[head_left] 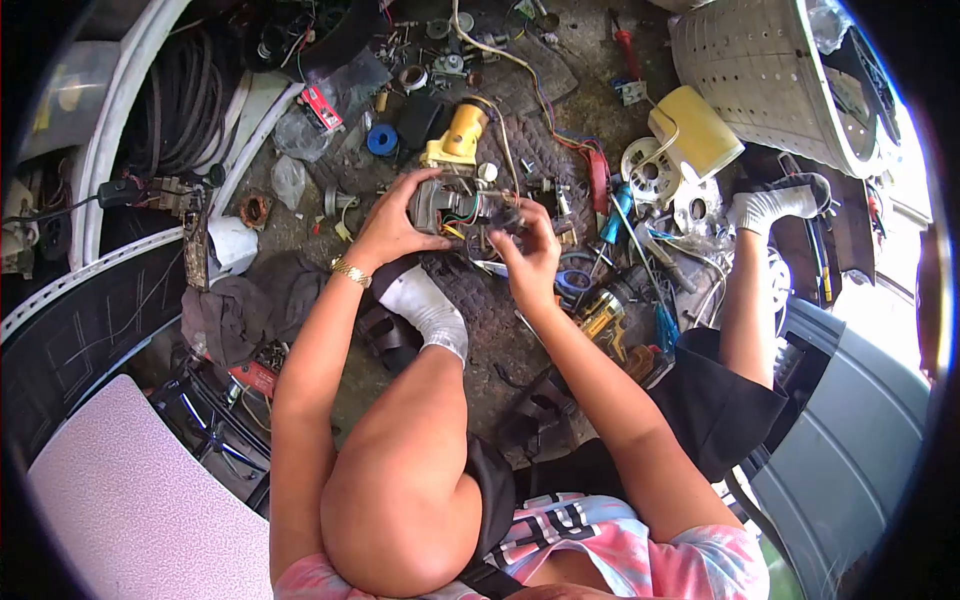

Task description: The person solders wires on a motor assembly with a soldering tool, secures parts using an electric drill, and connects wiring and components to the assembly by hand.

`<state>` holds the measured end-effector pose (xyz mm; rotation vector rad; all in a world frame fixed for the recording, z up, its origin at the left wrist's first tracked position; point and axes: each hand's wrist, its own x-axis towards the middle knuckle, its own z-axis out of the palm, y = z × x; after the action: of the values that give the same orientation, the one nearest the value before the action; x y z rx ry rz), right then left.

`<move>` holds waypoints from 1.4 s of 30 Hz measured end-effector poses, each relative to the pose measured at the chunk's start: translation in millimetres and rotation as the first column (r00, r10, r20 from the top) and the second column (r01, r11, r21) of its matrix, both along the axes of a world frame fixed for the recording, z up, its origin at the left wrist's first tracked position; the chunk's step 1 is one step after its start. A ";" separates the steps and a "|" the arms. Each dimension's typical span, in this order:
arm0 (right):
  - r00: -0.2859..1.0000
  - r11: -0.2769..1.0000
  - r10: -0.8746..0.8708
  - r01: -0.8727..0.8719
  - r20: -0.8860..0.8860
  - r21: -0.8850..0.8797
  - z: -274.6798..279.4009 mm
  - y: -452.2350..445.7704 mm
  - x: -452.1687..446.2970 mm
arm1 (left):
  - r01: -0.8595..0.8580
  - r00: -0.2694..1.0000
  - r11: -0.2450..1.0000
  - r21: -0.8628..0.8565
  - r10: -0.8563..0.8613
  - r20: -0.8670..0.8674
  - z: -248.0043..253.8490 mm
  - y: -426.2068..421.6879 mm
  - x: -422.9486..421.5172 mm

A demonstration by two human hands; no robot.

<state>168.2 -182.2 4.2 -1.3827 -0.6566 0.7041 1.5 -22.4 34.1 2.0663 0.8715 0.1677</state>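
Note:
Near the upper middle of the head view, my left hand (397, 222) is wrapped round the grey side of a small motor (428, 208) with coloured wires. A gold-toned watch (351, 271) circles the left wrist. My right hand (530, 250) has its fingers closed on the dark right end of the same motor. Just above it on the floor stands a yellow plastic housing (462, 133), with a cable lying beside it. The exact grip of the right fingertips is partly hidden.
A blue tape roll (381, 140) lies at the upper left of the motor. Right of my hands are a yellow drill (604, 318), a yellow cylinder (700, 133) and scattered tools. A perforated drum (765, 75) stands at the upper right, a pink panel (140, 495) at the lower left.

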 end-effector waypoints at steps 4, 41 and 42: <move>0.924 0.975 0.151 -0.199 0.351 0.104 54.2 -6.8 23.6 | 0.005 0.981 0.974 -0.225 0.038 0.188 29.9 21.3 -10.5; 0.294 0.551 0.814 -0.115 0.502 -0.826 26.8 52.5 132.0 | -0.058 0.993 0.859 -0.509 0.103 0.061 20.1 29.4 -32.8; 0.370 0.603 0.787 -0.286 0.495 -0.745 24.6 56.2 126.8 | -0.105 0.988 0.881 -0.462 0.145 0.051 15.5 32.7 -35.7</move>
<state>295.0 -126.0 28.7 -2.0664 -1.8951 0.8320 -34.3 10.3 49.6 1.5516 0.8951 0.1052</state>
